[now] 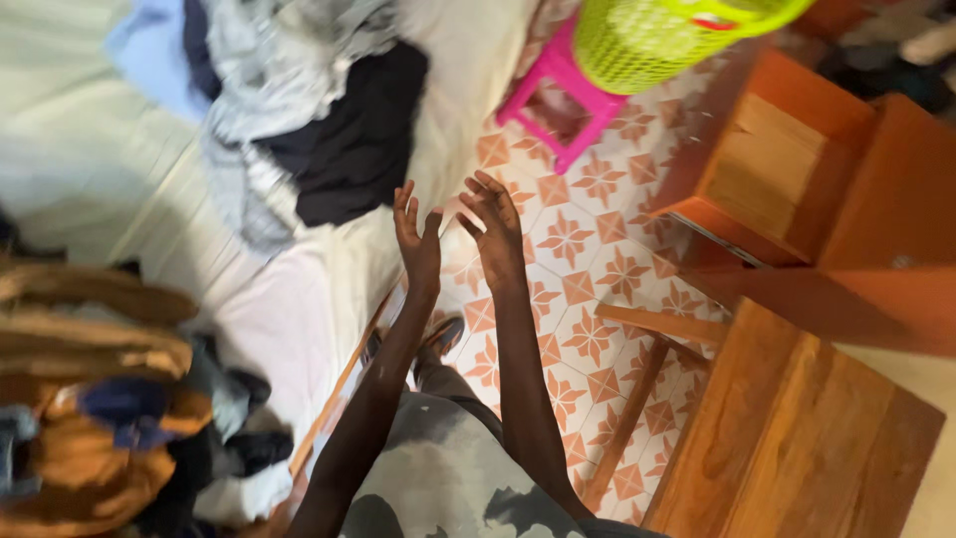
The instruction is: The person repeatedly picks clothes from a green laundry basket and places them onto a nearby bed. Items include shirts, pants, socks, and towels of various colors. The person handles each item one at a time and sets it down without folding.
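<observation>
Reaching empty left hand (417, 242), right hand (495, 231), crumpled clothes (309, 110)

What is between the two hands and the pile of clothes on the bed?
Only bare pale bedsheet. In the head view, the left hand and right hand are empty, fingers spread, just short of the clothes pile.

A home bedroom, bed (329, 289) with pale sheet, clothes (309, 120) heaped on it, patterned floor tiles (588, 249) beside it, pink stool (563, 95) and wooden furniture (797, 428) beyond
</observation>
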